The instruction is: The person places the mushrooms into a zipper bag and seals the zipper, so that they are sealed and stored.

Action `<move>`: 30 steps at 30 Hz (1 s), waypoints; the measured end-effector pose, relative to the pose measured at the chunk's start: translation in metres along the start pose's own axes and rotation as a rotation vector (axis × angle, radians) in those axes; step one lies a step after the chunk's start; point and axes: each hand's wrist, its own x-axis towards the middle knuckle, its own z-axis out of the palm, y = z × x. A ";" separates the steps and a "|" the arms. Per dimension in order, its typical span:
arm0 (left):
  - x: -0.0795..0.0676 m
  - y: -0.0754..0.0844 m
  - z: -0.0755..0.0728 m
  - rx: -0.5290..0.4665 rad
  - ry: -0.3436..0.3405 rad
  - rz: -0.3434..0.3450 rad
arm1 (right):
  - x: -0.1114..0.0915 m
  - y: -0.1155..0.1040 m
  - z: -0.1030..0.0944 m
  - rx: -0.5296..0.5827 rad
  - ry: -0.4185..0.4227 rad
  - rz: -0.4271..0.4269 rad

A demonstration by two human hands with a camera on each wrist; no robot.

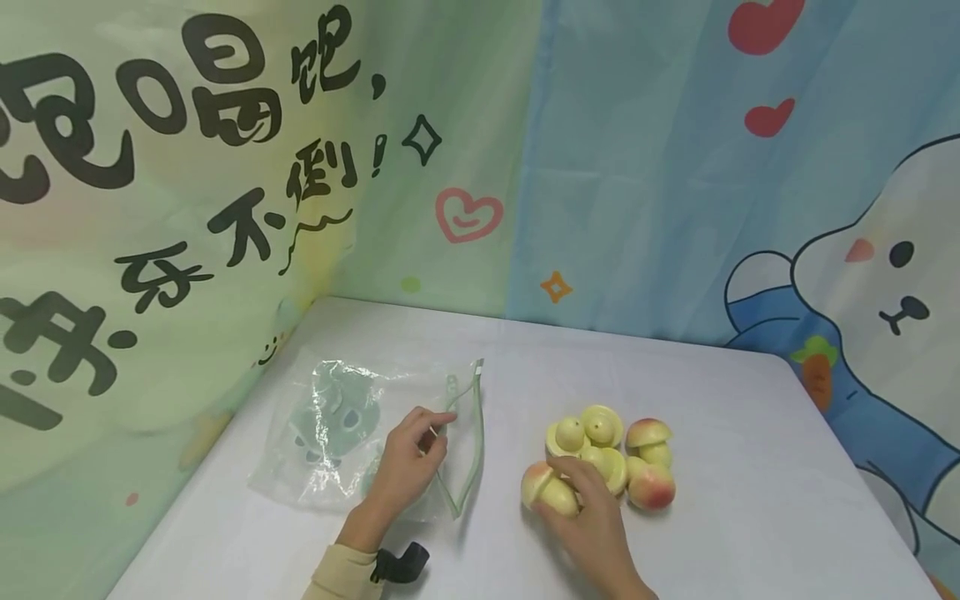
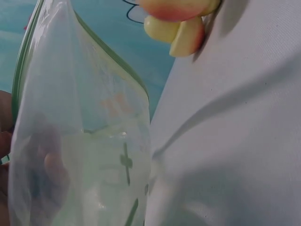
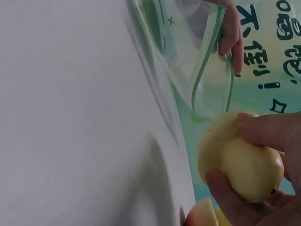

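My left hand [image 1: 411,462] pinches one side of the mouth of a clear zip bag [image 1: 281,487] with a green-edged opening. The bag lies on the left of the table, its mouth spread apart towards the right. In my right hand [image 1: 592,521], thumb and fingers grip a toy mushroom [image 3: 251,165] with a pale yellow stem and a red-tinged cap. It is held at the left front of a cluster of similar mushrooms [image 1: 651,483]. Some of these stand cap-down, showing pale undersides and stubby stems. In the right wrist view, the held mushroom appears below the bag's mouth.
The white table [image 1: 720,533] meets a printed fabric backdrop [image 1: 615,167] at the back and left. On the left wrist sits a black strap with a camera mount [image 1: 405,564]. A pale green print [image 1: 337,417] shows on the bag.
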 end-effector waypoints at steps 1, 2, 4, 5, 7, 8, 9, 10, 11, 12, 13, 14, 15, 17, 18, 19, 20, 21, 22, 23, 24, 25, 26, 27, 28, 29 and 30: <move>0.000 0.000 0.000 -0.003 -0.001 0.004 | 0.003 -0.003 0.003 0.026 -0.010 0.022; 0.000 0.000 0.000 -0.005 -0.002 0.004 | 0.007 -0.006 0.006 0.056 -0.022 0.048; 0.000 0.000 0.001 0.000 -0.003 0.005 | 0.014 -0.012 0.012 0.123 -0.051 0.113; 0.000 0.000 0.001 0.004 -0.004 0.004 | 0.017 -0.015 0.016 0.163 -0.065 0.140; 0.000 -0.001 0.001 0.018 -0.005 0.001 | 0.025 -0.020 0.024 0.240 -0.096 0.189; 0.000 -0.001 0.001 0.021 -0.009 -0.003 | 0.029 -0.022 0.029 0.280 -0.111 0.204; 0.000 -0.001 0.001 0.028 -0.012 -0.005 | 0.032 -0.024 0.033 0.315 -0.122 0.211; 0.000 0.000 0.001 0.031 -0.016 -0.009 | 0.035 -0.026 0.038 0.343 -0.128 0.212; 0.000 0.000 0.001 0.036 -0.020 -0.007 | 0.038 -0.029 0.042 0.362 -0.133 0.217; -0.001 0.000 0.001 0.039 -0.024 -0.008 | 0.041 -0.035 0.045 0.383 -0.136 0.217; -0.001 0.001 0.000 0.039 -0.029 -0.008 | 0.043 -0.036 0.050 0.404 -0.135 0.217; 0.000 0.001 0.000 0.045 -0.031 -0.004 | 0.045 -0.037 0.054 0.415 -0.130 0.218; 0.000 0.000 0.001 0.051 -0.031 0.001 | 0.046 -0.037 0.059 0.430 -0.126 0.219; 0.000 0.001 0.001 0.053 -0.030 0.009 | 0.049 -0.035 0.067 0.469 -0.125 0.233; 0.001 0.001 0.001 0.049 -0.026 0.009 | 0.050 -0.033 0.070 0.492 -0.128 0.237; 0.001 0.001 0.001 0.045 -0.019 0.010 | 0.050 -0.027 0.075 0.507 -0.132 0.249; 0.002 0.002 0.001 0.039 -0.012 0.010 | 0.050 -0.025 0.078 0.519 -0.140 0.260; 0.002 0.002 0.000 0.026 -0.004 0.005 | 0.051 -0.023 0.080 0.533 -0.148 0.270; 0.002 0.003 -0.001 0.010 0.005 0.002 | 0.051 -0.022 0.081 0.542 -0.155 0.285; 0.002 0.004 -0.001 -0.007 0.012 -0.002 | 0.050 -0.021 0.083 0.546 -0.163 0.299; 0.002 0.004 -0.002 -0.027 0.016 -0.004 | 0.050 -0.019 0.084 0.544 -0.170 0.304; 0.002 0.005 -0.002 -0.045 0.020 -0.005 | 0.049 -0.018 0.086 0.543 -0.174 0.308; 0.003 0.005 -0.003 -0.063 0.023 -0.002 | 0.048 -0.017 0.087 0.540 -0.177 0.309; 0.003 0.005 -0.003 -0.077 0.024 0.002 | 0.047 -0.015 0.089 0.531 -0.179 0.300; 0.003 0.005 -0.004 -0.092 0.023 0.007 | 0.046 -0.013 0.090 0.526 -0.182 0.298; 0.002 0.004 -0.004 -0.103 0.023 0.014 | 0.045 -0.012 0.092 0.518 -0.185 0.293; 0.002 0.005 -0.004 -0.107 0.023 0.022 | 0.045 -0.010 0.093 0.512 -0.187 0.285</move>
